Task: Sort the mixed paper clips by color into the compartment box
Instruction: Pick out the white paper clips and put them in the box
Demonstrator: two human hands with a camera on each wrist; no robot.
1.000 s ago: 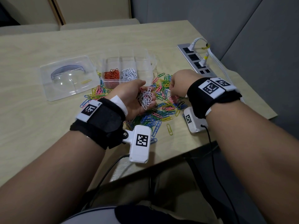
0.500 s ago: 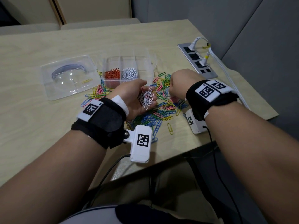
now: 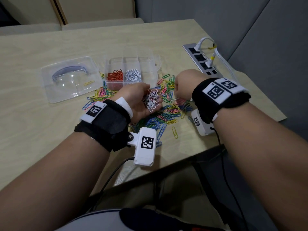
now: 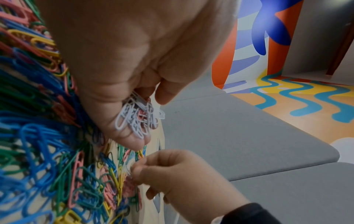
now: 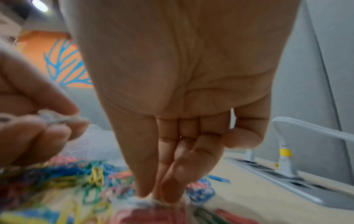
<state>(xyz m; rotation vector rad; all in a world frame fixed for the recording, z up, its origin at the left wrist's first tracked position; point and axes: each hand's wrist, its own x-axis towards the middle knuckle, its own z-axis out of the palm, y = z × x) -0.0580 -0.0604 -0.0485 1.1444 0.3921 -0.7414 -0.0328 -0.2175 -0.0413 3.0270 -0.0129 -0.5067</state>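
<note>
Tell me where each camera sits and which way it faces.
Head: above, facing down at the table; both forearms, left hand, right hand.
Left wrist: along the left palm to white clips; right hand below.
Right wrist: along the right fingers into the pile.
Shared: white clips, pile.

Looks like an office lounge: a pale wood table (image 3: 50, 44) with a power strip (image 3: 202, 60) sunk into its right edge, grey padded panels (image 3: 250, 22) beyond it, bright painted murals (image 4: 268, 30) past grey benches (image 4: 239, 128).
</note>
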